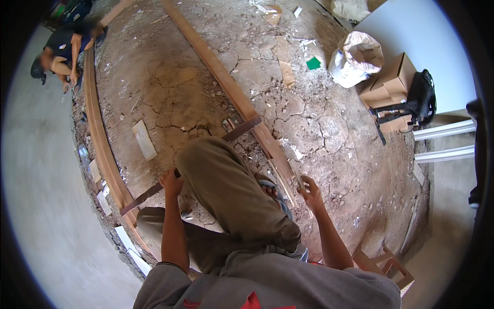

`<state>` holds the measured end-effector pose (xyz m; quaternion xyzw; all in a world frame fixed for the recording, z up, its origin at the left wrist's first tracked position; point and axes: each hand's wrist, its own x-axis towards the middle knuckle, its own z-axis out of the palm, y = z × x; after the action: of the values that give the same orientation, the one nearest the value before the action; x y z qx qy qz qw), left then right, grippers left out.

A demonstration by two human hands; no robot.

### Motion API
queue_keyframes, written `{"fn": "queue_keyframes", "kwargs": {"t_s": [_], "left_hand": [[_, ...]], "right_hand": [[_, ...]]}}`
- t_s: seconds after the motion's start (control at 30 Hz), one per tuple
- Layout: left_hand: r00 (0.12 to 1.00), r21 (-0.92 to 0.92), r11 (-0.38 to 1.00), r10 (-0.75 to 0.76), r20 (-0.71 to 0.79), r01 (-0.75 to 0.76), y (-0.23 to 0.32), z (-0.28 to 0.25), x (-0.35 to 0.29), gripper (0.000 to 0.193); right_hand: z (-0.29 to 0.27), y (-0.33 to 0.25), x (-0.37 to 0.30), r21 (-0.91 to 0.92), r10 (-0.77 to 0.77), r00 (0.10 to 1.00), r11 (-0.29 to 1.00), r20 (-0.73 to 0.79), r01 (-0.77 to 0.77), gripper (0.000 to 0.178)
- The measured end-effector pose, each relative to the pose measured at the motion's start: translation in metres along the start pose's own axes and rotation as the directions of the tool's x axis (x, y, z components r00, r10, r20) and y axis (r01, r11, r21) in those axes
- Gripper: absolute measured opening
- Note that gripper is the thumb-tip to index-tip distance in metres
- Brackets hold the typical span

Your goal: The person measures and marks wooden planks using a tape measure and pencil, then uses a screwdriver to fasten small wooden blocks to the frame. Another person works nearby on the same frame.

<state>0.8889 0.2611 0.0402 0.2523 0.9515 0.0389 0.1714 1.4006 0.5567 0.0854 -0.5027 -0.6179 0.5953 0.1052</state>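
Note:
My left hand (171,182) is closed round a dark brown flat bar (148,198). The bar spans two long wooden beams; its middle is hidden behind my raised knee. One end lies on the left beam (101,135), the other on the right beam (221,73). Beside the near end of the right beam, my right hand (310,192) pinches a thin pale strip (297,174), which looks like wood. Splintered narrow wood pieces (282,181) lie between that hand and my sandalled foot (268,187).
Cracked, debris-strewn earth (329,139) lies around me. Another person (72,49) crouches by the left beam's far end. At the right are a white sack (356,59), a cardboard box (392,77), a black backpack (422,98) and white metal profiles (445,130). A brown piece (386,268) lies behind my right arm.

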Motion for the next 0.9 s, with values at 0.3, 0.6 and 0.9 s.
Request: {"fn": "queue_keyframes", "kwargs": {"t_s": [0.3, 0.6, 0.9], "left_hand": [[0.989, 0.085, 0.994, 0.057, 0.133, -0.069, -0.048, 0.038, 0.025, 0.061], [0.973, 0.107, 0.988, 0.089, 0.212, -0.114, -0.037, 0.02, 0.021, 0.071], [0.968, -0.11, 0.979, 0.191, 0.161, -0.174, -0.075, 0.057, 0.034, 0.074]], "right_hand": [[-0.017, 0.07, -0.029, 0.194, 0.202, 0.979, 0.961, -0.011, -0.196, 0.053], [-0.017, 0.071, 0.051, -0.353, 0.015, 0.998, 0.935, -0.063, -0.036, 0.041], [0.007, 0.054, 0.12, -0.311, -0.014, 0.998, 0.95, -0.053, -0.003, 0.044]]}}
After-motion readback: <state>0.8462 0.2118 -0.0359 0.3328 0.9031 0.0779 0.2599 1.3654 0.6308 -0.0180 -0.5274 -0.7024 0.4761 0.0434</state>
